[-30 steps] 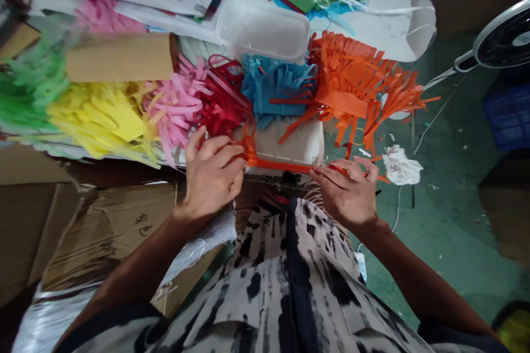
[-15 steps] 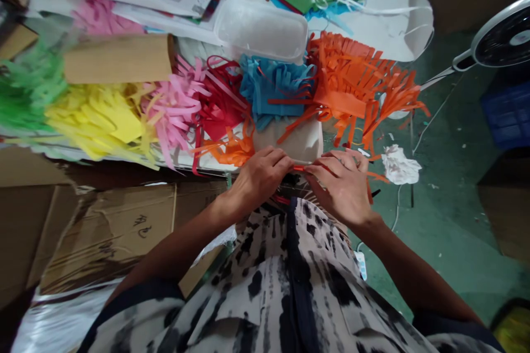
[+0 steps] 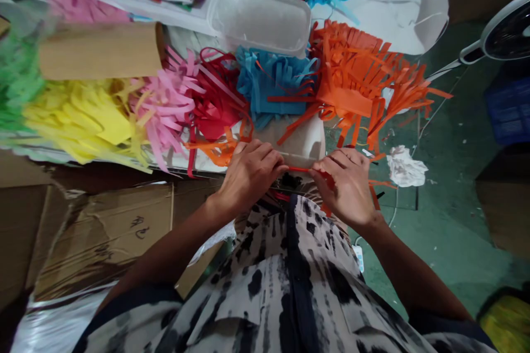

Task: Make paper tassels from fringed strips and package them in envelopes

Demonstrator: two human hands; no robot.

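Observation:
A narrow rolled strip of orange fringed paper stretches between my two hands at the table's front edge. My left hand is closed on one end of it, fingers bent over the top. Closed round the other end is my right hand, with orange strips poking out beside and below it. Just beyond my right hand lies a heap of orange fringed paper. Blue fringed paper rests in front of me, and a few loose orange strips lie beside my left hand.
Left along the table lie red, pink and yellow fringed paper, plus a brown cardboard tube. A clear plastic tray stands behind. Cardboard boxes sit below left; a fan stands at right.
My hands have moved slightly apart, so more of the rolled orange strip shows between them. The view has shifted a little.

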